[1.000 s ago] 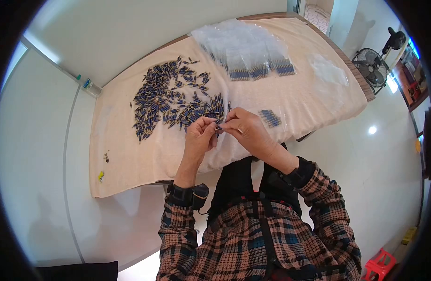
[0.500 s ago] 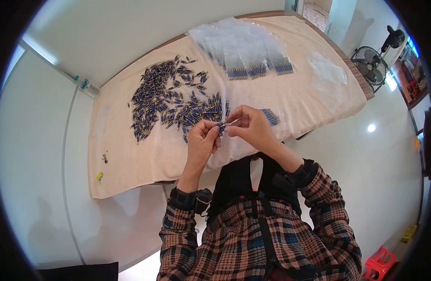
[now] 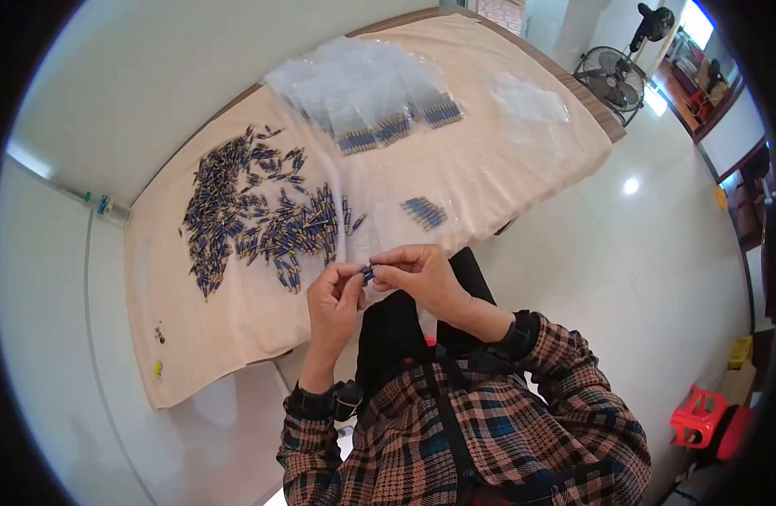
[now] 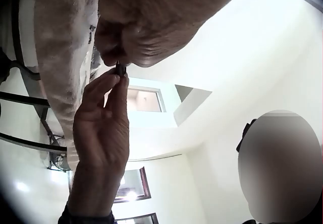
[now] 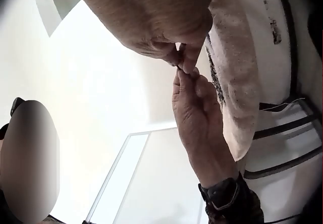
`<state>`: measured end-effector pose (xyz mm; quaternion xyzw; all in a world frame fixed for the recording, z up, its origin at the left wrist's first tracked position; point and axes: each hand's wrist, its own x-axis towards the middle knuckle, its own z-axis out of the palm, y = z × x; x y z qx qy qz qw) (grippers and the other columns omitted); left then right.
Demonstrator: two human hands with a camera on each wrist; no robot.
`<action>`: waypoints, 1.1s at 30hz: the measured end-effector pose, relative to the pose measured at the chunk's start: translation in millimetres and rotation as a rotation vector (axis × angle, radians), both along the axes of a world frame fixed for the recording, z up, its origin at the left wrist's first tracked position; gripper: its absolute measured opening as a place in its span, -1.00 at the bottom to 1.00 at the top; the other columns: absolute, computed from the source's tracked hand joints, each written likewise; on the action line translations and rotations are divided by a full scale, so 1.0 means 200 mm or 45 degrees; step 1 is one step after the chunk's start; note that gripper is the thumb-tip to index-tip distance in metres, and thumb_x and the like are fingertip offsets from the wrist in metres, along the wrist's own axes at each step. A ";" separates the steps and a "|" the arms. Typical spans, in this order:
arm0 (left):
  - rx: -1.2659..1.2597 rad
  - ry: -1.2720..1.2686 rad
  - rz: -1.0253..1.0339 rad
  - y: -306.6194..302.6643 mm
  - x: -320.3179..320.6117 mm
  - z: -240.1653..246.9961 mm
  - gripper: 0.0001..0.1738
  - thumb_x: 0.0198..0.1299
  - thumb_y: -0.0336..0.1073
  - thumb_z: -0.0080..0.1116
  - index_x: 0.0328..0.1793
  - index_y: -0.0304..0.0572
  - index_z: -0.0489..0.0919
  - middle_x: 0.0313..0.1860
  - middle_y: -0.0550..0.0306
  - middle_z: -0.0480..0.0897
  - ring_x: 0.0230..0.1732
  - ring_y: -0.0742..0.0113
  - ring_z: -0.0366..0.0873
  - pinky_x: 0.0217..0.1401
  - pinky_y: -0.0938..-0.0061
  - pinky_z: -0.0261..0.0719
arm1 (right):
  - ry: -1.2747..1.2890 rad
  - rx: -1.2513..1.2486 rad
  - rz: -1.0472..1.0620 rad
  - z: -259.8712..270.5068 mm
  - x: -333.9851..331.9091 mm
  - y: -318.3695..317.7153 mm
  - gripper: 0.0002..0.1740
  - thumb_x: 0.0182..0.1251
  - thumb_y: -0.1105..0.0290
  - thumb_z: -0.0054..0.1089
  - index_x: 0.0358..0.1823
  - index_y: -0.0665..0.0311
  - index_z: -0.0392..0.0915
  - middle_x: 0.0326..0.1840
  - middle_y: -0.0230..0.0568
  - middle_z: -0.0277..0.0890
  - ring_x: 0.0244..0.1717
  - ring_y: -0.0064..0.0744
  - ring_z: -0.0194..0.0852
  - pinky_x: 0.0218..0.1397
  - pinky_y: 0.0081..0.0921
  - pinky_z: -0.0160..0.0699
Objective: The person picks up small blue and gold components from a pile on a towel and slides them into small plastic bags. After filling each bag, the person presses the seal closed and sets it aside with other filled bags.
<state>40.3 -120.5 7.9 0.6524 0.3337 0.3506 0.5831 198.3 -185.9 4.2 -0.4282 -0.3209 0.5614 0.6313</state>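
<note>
Both hands meet over the near edge of the cloth, in front of the lap. A small dark blue piece with brass-coloured ends [image 3: 367, 273] is pinched between the fingertips of my left hand [image 3: 332, 305] and my right hand [image 3: 432, 283]. In the left wrist view the dark piece [image 4: 121, 69] shows between the right thumb and fingers, against the left fingertips; the hands hide part of it. Beyond the hands lies a heap of similar blue pieces [image 3: 215, 198]. A clear bag [image 3: 389, 226] with a row of such pieces [image 3: 424, 212] lies beyond the right hand.
Filled clear bags [image 3: 354, 93] lie piled at the back of the cloth [image 3: 261, 337]. Flat clear bags [image 3: 529, 103] are at the right. Small bits [image 3: 159, 333] and a yellow item [image 3: 158, 368] lie far left. A fan [image 3: 611, 78] and red stool [image 3: 695, 416] stand on the floor.
The head view has turned, shifting the table leftward. Both hands have drawn back from the heap toward the body, still pinching between them, and the bagged row is fully uncovered.
</note>
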 end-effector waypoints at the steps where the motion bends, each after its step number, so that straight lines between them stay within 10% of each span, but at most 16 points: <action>1: 0.030 0.008 -0.007 -0.02 0.00 -0.01 -0.95 0.35 -0.46 0.04 -0.15 -0.29 0.51 -0.56 0.31 0.49 -0.61 0.65 0.35 -0.58 0.73 0.24 | 0.025 -0.006 -0.032 -0.02 0.00 -0.02 -0.78 0.30 0.56 0.21 -0.07 0.54 0.58 -0.25 -0.17 0.63 -0.27 -0.52 0.64 -0.13 -0.62 0.68; 23: -0.082 0.062 -0.024 -0.28 0.22 -0.16 -0.86 0.37 -0.36 0.06 -0.09 -0.31 0.51 -0.43 0.27 0.56 -0.58 0.65 0.40 -0.58 0.77 0.26 | -0.222 0.152 -0.414 -0.19 0.10 -0.32 -0.85 0.25 0.68 0.18 -0.16 0.44 0.61 -0.13 -0.19 0.54 -0.30 -0.56 0.59 -0.28 -0.69 0.65; 33: 0.886 0.641 -0.003 -0.12 0.41 -0.04 -0.63 0.23 -0.45 0.09 0.19 -0.22 0.50 -0.28 0.04 0.50 -0.34 0.14 0.53 -0.35 0.36 0.49 | -0.177 0.158 -0.506 -0.19 0.16 -0.37 -0.85 0.26 0.65 0.20 -0.15 0.43 0.60 -0.15 -0.25 0.55 -0.28 -0.62 0.57 -0.30 -0.71 0.66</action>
